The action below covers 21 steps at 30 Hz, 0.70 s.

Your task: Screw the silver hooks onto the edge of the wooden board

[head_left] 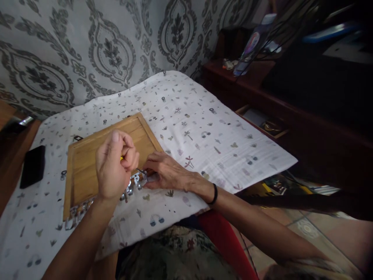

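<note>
A wooden board (87, 163) with a raised frame lies on the patterned cloth, with silvery metal hooks (136, 182) along its near edge. My left hand (115, 165) is closed in a fist above the board. It grips what looks like a screwdriver (121, 158); a bit of yellow handle shows between the fingers and a thin dark shaft reaches toward the hooks. At the board's near right corner, the thumb and fingers of my right hand (166, 171) pinch the endmost hook. My left forearm hides part of the hook row.
A white printed cloth (221, 155) covers the table. Left of the board lies a black phone-like slab (32, 167). To the right, a dark red desk (253, 74) carries a clear bottle (247, 50) and cables, with an open drawer (262, 122) below. A patterned wall (140, 42) stands behind.
</note>
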Each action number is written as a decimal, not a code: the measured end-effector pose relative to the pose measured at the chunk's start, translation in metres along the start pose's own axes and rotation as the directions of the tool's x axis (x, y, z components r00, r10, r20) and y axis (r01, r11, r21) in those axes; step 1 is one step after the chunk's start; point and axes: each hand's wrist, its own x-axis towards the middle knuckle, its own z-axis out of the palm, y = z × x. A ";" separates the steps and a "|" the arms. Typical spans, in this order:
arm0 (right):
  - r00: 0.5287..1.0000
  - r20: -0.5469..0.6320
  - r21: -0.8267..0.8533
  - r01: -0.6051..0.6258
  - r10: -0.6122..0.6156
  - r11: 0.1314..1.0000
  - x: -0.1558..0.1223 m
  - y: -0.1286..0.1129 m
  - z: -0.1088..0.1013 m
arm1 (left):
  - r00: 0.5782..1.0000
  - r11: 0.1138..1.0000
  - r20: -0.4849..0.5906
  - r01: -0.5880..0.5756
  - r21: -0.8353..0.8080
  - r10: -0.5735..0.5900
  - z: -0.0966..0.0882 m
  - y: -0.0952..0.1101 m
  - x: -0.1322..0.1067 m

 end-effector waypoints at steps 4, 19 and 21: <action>1.000 0.005 -0.016 -0.004 0.005 1.000 0.000 -0.001 0.000 | 0.981 0.997 0.178 0.080 -0.020 -0.076 -0.008 0.001 0.007; 1.000 0.005 -0.014 0.013 -0.013 1.000 0.000 0.002 0.001 | 0.990 0.992 -0.057 -0.127 -0.007 0.126 0.008 -0.003 -0.006; 1.000 -0.004 -0.006 0.015 -0.015 1.000 0.000 0.002 0.002 | 0.982 0.999 0.180 -0.050 -0.019 0.053 0.002 -0.003 0.000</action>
